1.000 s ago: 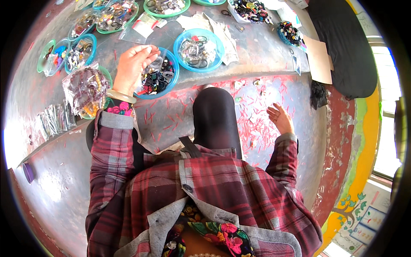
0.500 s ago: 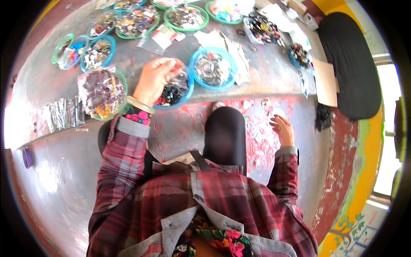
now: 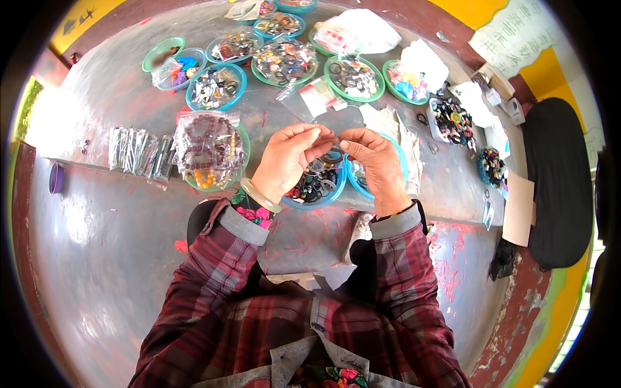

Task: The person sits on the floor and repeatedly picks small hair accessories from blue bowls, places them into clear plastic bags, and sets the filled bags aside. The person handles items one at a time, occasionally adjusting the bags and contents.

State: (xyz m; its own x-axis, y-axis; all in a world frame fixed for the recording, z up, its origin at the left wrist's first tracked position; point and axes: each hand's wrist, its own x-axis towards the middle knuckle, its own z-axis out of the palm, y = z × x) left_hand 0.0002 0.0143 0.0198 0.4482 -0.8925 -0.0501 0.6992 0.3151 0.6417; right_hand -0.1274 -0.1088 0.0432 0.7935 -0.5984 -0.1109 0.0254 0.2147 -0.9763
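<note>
My left hand [image 3: 282, 161] and my right hand [image 3: 381, 171] meet over the nearest blue bowl [image 3: 313, 207], fingertips almost touching. Each hand is closed in a pinch; anything between the fingertips is too small to make out. Dark rings and small black pieces [image 3: 315, 187] fill that bowl, partly hidden by my hands. Just behind my right hand is another blue bowl [image 3: 405, 161], its contents mostly covered. To the left of my left wrist, clear bags of dark red and amber beads [image 3: 210, 145] lie on a green bowl [image 3: 246, 154].
Several bowls of small bagged goods, among them a green bowl [image 3: 381, 89], stand farther back on the raised ledge. Slim packets [image 3: 139, 152] lie at the left. At the right are a tub of dark trinkets [image 3: 454, 123], cardboard [image 3: 519, 208] and a black cushion-like object [image 3: 559, 184].
My right hand has come up from low on the right to meet my left hand over the bowl. My left hand's fingers have closed into a pinch. The whole view has shifted.
</note>
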